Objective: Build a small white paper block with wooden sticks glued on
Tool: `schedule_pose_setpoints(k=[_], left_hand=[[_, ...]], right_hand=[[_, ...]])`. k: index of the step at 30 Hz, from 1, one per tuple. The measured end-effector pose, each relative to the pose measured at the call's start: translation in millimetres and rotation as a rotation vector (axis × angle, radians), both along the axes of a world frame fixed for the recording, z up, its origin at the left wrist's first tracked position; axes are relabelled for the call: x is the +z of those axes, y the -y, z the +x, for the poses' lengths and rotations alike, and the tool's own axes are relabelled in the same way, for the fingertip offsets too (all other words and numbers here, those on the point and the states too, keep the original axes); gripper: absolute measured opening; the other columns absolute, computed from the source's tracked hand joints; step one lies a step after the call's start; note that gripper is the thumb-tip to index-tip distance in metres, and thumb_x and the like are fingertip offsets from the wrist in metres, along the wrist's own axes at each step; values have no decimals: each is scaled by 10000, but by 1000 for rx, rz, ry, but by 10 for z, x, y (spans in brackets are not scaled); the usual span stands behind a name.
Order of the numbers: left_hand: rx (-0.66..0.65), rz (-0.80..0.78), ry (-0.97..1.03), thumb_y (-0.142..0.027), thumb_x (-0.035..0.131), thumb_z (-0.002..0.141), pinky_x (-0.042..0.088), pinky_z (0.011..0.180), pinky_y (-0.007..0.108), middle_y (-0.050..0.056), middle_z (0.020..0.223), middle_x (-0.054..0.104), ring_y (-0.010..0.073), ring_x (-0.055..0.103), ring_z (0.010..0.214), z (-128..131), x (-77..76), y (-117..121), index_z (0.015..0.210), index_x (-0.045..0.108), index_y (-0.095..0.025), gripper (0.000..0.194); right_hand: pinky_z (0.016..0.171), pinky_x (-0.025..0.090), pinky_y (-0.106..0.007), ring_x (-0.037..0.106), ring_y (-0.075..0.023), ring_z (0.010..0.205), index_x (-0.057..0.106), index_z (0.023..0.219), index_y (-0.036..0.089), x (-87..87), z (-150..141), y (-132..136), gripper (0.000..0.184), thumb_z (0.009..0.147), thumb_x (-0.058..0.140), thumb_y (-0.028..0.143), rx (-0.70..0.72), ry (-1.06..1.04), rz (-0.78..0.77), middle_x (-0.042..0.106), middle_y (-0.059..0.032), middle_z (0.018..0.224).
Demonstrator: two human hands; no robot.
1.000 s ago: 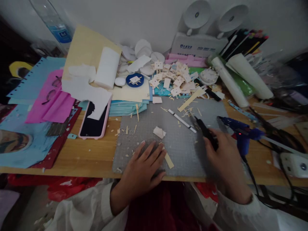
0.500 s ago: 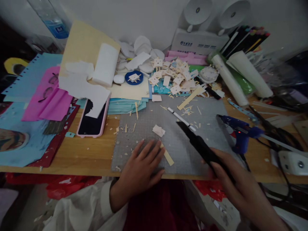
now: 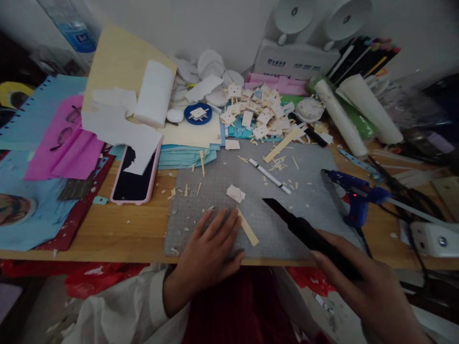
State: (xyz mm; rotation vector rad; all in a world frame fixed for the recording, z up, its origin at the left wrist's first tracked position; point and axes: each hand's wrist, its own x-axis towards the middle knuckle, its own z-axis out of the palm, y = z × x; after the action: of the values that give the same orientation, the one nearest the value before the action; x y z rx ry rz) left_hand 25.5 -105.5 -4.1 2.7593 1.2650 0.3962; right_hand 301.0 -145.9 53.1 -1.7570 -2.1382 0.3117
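Observation:
My left hand (image 3: pixel 211 246) lies flat on the grey cutting mat (image 3: pixel 201 217), fingers stretched out. Beside its fingertips is a narrow cream paper strip (image 3: pixel 248 228), its upper end close to the fingers. Just beyond them sits a small crumpled white scrap (image 3: pixel 235 193). My right hand (image 3: pixel 353 270) is wrapped round a black utility knife (image 3: pixel 308 234), held above the mat's right part with its blade pointing up and left. A white pen (image 3: pixel 269 176) lies on the mat past the blade, near thin cream offcuts (image 3: pixel 278 164).
A blue glue gun (image 3: pixel 355 193) with a red light stands at the right, near a white power strip (image 3: pixel 435 239). Small paper cutouts (image 3: pixel 263 114) are heaped at the back. A pink-cased phone (image 3: pixel 134 179) lies left, beside blue sheets (image 3: pixel 188 157).
My right hand has lowered the knife slightly, bringing its blade nearer the mat. My left hand stays almost in the same place. The view has shifted a little.

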Motion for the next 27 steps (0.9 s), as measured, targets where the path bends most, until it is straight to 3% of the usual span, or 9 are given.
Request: schedule_pose_setpoints(k=[5, 10, 18, 22, 27], left_hand=[[8, -2, -8, -473, 431, 931, 176, 1160, 437, 35, 1473, 469, 238, 422, 1311, 9, 8, -2, 1390, 474, -156, 559], [29, 14, -31, -478, 443, 915, 180, 1157, 438, 33, 1472, 472, 244, 412, 1317, 21, 15, 6, 1400, 464, -151, 585], [113, -8, -24, -428, 427, 907, 171, 1151, 406, 41, 1491, 438, 236, 455, 1268, 149, -10, 94, 1415, 451, -128, 590], [166, -33, 21, -418, 447, 903, 142, 1153, 406, 48, 1479, 454, 230, 452, 1266, 211, -16, 130, 1406, 461, -115, 587], [113, -82, 81, -421, 486, 895, 150, 1150, 417, 10, 1496, 425, 237, 399, 1322, 142, 5, 83, 1401, 464, -128, 585]], right_hand=[[893, 568, -284, 689, -202, 1024, 468, 1353, 242, -49, -60, -36, 423, 933, 484, 289, 50, -7, -48, 686, -58, 1191], [986, 505, -277, 561, -177, 1227, 310, 1473, 222, 34, -162, -98, 530, 955, 421, 216, 163, 4, -137, 552, -65, 1382], [888, 564, -262, 613, -191, 1164, 228, 1510, 245, 54, -231, -175, 566, 974, 410, 229, 224, 40, -172, 553, -90, 1378], [933, 549, -295, 600, -202, 1184, 245, 1505, 243, 64, -209, -200, 563, 971, 424, 242, 209, 52, -133, 546, -93, 1385], [964, 529, -284, 569, -191, 1221, 245, 1505, 242, 73, -197, -168, 567, 969, 429, 236, 199, 54, -151, 524, -76, 1408]])
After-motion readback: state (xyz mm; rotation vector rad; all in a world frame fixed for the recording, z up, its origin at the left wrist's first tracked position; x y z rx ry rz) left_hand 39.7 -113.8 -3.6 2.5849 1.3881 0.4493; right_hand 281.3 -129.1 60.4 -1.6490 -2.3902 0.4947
